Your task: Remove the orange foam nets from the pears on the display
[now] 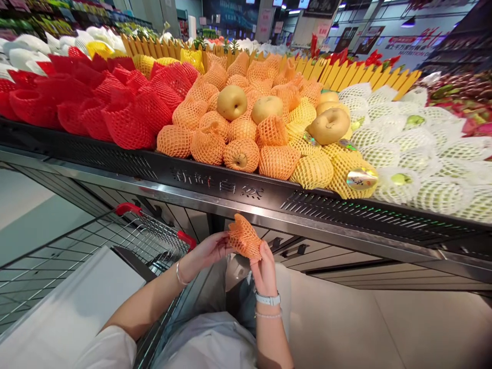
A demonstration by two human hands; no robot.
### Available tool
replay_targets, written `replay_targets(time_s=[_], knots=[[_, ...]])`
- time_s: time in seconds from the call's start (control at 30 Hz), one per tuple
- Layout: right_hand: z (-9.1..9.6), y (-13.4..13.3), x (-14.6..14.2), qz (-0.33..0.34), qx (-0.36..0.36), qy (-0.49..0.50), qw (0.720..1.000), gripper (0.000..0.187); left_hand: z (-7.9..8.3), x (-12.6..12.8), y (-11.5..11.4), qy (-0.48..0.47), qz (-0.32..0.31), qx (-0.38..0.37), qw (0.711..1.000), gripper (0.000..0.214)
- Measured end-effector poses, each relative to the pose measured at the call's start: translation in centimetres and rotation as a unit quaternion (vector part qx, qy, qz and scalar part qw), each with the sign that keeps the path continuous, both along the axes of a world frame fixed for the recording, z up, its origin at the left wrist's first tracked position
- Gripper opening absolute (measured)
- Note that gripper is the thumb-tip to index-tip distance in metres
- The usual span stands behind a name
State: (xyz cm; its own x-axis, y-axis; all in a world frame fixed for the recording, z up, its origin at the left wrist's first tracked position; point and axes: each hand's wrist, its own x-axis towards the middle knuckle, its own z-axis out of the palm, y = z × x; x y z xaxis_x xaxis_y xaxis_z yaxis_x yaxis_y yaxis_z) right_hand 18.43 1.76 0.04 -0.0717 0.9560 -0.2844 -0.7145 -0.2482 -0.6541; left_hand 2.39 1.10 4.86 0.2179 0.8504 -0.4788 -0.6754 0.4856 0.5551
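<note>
In front of my body, below the shelf edge, I hold an orange foam fruit net (244, 238) between both hands. My left hand (212, 249) grips its left side, fingers partly hidden behind it. My right hand (266, 266) pinches its lower right end, with the thumb along the side. The net's upper end flares out; whether a fruit sits inside, I cannot tell. Above my hands, on the display, round tan pears (232, 102) lie bare on top of several pears in orange nets (241, 155).
A black display tray (184, 171) with a metal ledge runs across ahead. Red-netted fruit (128, 110) fills its left, yellow-netted fruit (313, 171) and white-netted fruit (438, 195) its right. A wire shopping cart (96, 230) holding a white box (77, 292) stands at my left.
</note>
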Motion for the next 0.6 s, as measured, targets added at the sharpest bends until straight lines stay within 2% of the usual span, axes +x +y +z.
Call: replay_targets(time_s=[0.1, 0.27, 0.4, 0.53, 0.6], knots=[[-0.8, 0.2, -0.1, 0.017, -0.023, 0.02, 0.999, 0.035, -0.5, 0.1, 0.2, 0.0, 0.003, -0.016, 1.0, 0.007], [-1.4, 0.4, 0.2, 0.021, -0.026, 0.024, 0.999, 0.026, -0.5, 0.3, -0.2, 0.086, 0.007, 0.072, 0.994, 0.016], [-0.9, 0.4, 0.4, 0.01, -0.03, -0.006, 0.999, 0.03, 0.0, 0.4, -0.4, 0.202, -0.009, 0.133, 0.97, 0.025], [-0.3, 0.3, 0.6, 0.01, 0.019, -0.084, 0.996, 0.034, 0.4, 0.2, -0.3, 0.196, 0.02, 0.107, 0.975, 0.028], [-0.1, 0.3, 0.9, 0.049, 0.066, -0.105, 0.991, 0.041, 0.6, -0.1, -0.2, 0.173, 0.053, 0.082, 0.98, 0.029]])
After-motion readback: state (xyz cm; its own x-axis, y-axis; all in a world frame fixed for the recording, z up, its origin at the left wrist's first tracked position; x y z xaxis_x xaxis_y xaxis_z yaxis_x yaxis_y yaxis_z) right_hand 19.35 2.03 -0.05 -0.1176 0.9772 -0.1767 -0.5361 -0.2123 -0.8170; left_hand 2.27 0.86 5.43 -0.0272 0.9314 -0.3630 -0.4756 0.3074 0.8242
